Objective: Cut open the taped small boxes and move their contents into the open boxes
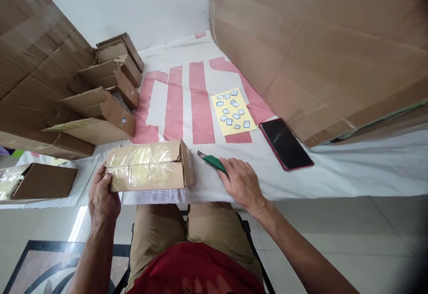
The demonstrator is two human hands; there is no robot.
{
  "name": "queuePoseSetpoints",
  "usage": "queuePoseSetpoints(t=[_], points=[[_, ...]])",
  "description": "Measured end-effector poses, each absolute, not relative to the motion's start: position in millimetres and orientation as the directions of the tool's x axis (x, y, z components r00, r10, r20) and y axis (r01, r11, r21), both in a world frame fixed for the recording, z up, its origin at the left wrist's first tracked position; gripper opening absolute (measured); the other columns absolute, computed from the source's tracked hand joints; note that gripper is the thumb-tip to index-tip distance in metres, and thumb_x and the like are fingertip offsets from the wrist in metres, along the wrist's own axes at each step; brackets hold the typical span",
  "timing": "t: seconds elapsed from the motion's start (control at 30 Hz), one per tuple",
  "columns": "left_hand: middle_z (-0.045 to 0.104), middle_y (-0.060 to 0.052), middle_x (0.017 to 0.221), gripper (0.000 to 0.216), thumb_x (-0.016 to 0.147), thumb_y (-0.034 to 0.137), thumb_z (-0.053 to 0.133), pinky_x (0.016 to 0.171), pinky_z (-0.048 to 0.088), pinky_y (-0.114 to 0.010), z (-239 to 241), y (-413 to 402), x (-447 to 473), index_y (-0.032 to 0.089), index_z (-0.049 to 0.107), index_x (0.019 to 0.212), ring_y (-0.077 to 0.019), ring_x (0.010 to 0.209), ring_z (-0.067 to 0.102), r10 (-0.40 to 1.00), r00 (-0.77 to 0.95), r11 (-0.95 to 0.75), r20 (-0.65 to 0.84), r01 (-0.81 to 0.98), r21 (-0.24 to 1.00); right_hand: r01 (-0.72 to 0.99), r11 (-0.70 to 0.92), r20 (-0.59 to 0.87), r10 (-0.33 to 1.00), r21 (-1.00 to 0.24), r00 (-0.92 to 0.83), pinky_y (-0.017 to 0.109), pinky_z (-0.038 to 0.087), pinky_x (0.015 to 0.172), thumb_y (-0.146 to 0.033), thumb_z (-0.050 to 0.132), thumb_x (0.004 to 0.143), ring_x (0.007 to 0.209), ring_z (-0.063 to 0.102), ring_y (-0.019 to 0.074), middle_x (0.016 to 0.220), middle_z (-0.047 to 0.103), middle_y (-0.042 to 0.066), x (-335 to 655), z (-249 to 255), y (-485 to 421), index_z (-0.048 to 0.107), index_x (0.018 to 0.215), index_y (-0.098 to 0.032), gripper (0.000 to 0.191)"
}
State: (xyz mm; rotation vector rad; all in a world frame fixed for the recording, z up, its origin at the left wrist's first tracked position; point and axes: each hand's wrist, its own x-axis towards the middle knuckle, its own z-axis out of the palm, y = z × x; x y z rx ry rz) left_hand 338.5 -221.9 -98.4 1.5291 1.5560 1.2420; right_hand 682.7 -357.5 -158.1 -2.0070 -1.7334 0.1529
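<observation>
A small cardboard box [147,185] lies at the table's front edge, its top flaps sealed with shiny clear tape. My left hand [103,196] grips its left end, with the thumb on top and the fingers partly hidden. In my right hand [242,180] is a green utility knife [215,162], its blade end pointing left toward the box without touching it. Behind the knife lies a yellow sheet [228,127] bearing several small white stickers outlined in blue. To the right of my right hand rests a dark-screened phone [286,144] in a red case.
Several open cardboard boxes [123,120] stand in a row at the left, against a large carton [30,53]. Another taped box [47,180] sits at the front left. A very large carton [321,53] fills the right side of the white-and-pink cloth-covered table [361,173].
</observation>
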Motion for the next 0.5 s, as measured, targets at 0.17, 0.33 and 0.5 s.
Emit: queuePoseSetpoints(t=[0.17, 0.33, 0.5], points=[[0.070, -0.008, 0.135, 0.060, 0.091, 0.046, 0.049, 0.112, 0.055, -0.045, -100.1, -225.9, 335.5, 0.027, 0.057, 0.147, -0.0298, 0.135, 0.063, 0.963, -0.139, -0.130, 0.232, 0.514, 0.848, 0.800, 0.088, 0.336, 0.930, -0.593, 0.147, 0.045, 0.052, 0.090, -0.028, 0.061, 0.101, 0.105, 0.068, 0.0307, 0.115, 0.077, 0.012, 681.0, -145.4, -334.2, 0.076, 0.113, -0.023, 0.020], [0.071, -0.009, 0.134, 0.054, 0.091, 0.042, 0.053, 0.115, 0.052, -0.047, -98.9, -219.6, 339.9, 0.025, 0.062, 0.141, -0.0319, 0.138, 0.059, 0.970, -0.151, -0.111, 0.189, 0.416, 0.902, 0.459, 0.242, 0.319, 0.943, -0.855, 0.098, 0.039, 0.057, 0.094, -0.020, 0.055, 0.099, 0.105, 0.074, 0.0233, 0.117, 0.079, 0.007, 662.0, -132.0, -297.0, 0.074, 0.120, -0.025, 0.029], [0.070, -0.008, 0.138, 0.050, 0.089, 0.039, 0.056, 0.118, 0.046, -0.042, -104.7, -217.0, 344.0, 0.019, 0.067, 0.133, -0.0309, 0.136, 0.060, 0.952, -0.260, -0.080, 0.164, 0.306, 0.949, 0.456, 0.245, 0.326, 0.939, -0.856, 0.107, 0.034, 0.056, 0.084, -0.018, 0.056, 0.095, 0.094, 0.073, 0.0208, 0.100, 0.078, 0.006, 643.1, -141.0, -283.0, 0.073, 0.099, -0.023, 0.018]])
